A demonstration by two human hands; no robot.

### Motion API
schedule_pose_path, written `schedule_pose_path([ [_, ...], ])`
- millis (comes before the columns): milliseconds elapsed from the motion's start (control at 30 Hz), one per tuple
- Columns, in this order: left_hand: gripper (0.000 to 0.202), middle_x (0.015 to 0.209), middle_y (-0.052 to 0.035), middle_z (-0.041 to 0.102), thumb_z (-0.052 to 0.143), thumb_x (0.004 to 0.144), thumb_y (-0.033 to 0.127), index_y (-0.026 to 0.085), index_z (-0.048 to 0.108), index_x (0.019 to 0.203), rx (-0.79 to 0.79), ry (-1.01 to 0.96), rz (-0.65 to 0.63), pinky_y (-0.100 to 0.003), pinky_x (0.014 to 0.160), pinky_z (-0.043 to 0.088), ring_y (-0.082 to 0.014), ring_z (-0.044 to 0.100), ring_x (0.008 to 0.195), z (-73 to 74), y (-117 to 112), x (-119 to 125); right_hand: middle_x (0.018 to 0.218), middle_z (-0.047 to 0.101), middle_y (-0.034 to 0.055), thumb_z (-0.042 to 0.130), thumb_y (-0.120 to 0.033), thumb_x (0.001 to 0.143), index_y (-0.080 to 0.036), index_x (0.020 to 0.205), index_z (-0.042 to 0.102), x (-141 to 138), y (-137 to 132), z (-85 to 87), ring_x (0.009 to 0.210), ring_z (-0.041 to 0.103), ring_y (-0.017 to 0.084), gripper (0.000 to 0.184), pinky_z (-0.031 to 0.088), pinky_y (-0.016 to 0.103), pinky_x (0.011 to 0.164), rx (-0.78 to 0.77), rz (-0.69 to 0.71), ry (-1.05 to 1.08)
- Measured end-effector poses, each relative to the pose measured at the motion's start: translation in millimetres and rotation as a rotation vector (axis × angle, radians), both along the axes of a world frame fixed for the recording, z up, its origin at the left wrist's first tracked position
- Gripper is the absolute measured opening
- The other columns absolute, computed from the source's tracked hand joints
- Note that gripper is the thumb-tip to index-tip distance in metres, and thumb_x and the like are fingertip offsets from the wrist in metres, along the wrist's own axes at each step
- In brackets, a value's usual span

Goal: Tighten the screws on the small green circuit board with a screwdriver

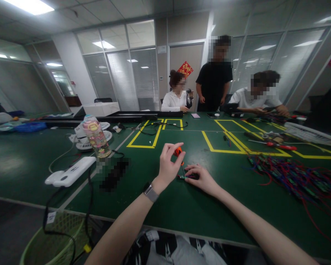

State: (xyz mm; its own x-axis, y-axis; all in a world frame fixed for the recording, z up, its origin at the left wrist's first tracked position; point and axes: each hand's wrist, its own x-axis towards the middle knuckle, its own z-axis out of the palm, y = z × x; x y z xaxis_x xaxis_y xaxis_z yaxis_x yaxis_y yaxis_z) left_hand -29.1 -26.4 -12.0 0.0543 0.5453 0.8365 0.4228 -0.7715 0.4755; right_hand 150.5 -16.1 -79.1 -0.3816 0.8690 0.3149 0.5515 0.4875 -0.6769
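Observation:
An orange-handled screwdriver (178, 151) stands nearly upright between the thumb and fingers of my left hand (167, 162), which wears a watch (149, 190) at the wrist. Its thin shaft runs down to a small green circuit board (181, 177) on the table; whether the tip sits in a screw is too small to tell. My right hand (203, 179) rests low on the tabletop, fingers bent and closed on the board's right end. Those fingers partly hide the board and something dark beneath them.
Many wired circuit boards (289, 176) lie heaped at right, near a red-handled screwdriver (281, 146). At left are a water bottle (95, 138), a white power strip (71, 172) and a fan (85, 141). A green basket (55, 235) is below the edge. Three people are across the table.

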Motion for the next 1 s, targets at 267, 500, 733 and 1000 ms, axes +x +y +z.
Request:
schedule_pose_path([
  [267, 0.023, 0.093, -0.0030, 0.056, 0.056, 0.093, 0.024, 0.021, 0.062, 0.114, 0.021, 0.001, -0.005, -0.027, 0.078, 0.048, -0.0149, 0.056, 0.085, 0.2, -0.2, 0.2, 0.111, 0.070, 0.0093, 0.073, -0.026, 0.074, -0.022, 0.081, 0.075, 0.0, -0.1, 1.0, 0.114, 0.059, 0.028, 0.009, 0.018, 0.059, 0.112, 0.003, 0.004, -0.011],
  [500, 0.031, 0.103, -0.0054, 0.059, 0.043, 0.098, 0.020, 0.021, 0.055, 0.127, 0.007, 0.013, -0.081, -0.028, 0.081, 0.049, -0.0153, 0.058, 0.092, 1.1, -1.4, 0.4, 0.109, 0.070, 0.0086, 0.073, -0.026, 0.073, -0.022, 0.080, 0.075, -0.5, -0.4, 1.5, 0.113, 0.060, 0.028, 0.008, 0.017, 0.059, 0.112, 0.006, -0.003, -0.001],
  [733, 0.027, 0.097, -0.0046, 0.056, 0.050, 0.095, 0.025, 0.022, 0.060, 0.121, -0.005, 0.013, -0.029, -0.029, 0.080, 0.049, -0.0162, 0.057, 0.089, 1.0, -1.1, -0.3, 0.110, 0.070, 0.0082, 0.073, -0.027, 0.074, -0.022, 0.081, 0.075, 0.1, -0.3, 1.4, 0.114, 0.059, 0.028, 0.009, 0.017, 0.059, 0.113, 0.002, 0.004, 0.000],
  [1000, 0.022, 0.093, -0.0032, 0.056, 0.057, 0.092, 0.026, 0.021, 0.062, 0.113, 0.002, 0.008, 0.000, -0.028, 0.077, 0.049, -0.0156, 0.057, 0.085, 0.9, -0.5, -0.1, 0.110, 0.070, 0.0079, 0.072, -0.028, 0.074, -0.022, 0.081, 0.075, 0.3, 0.1, 1.3, 0.115, 0.059, 0.028, 0.009, 0.017, 0.059, 0.113, -0.005, 0.011, -0.005],
])
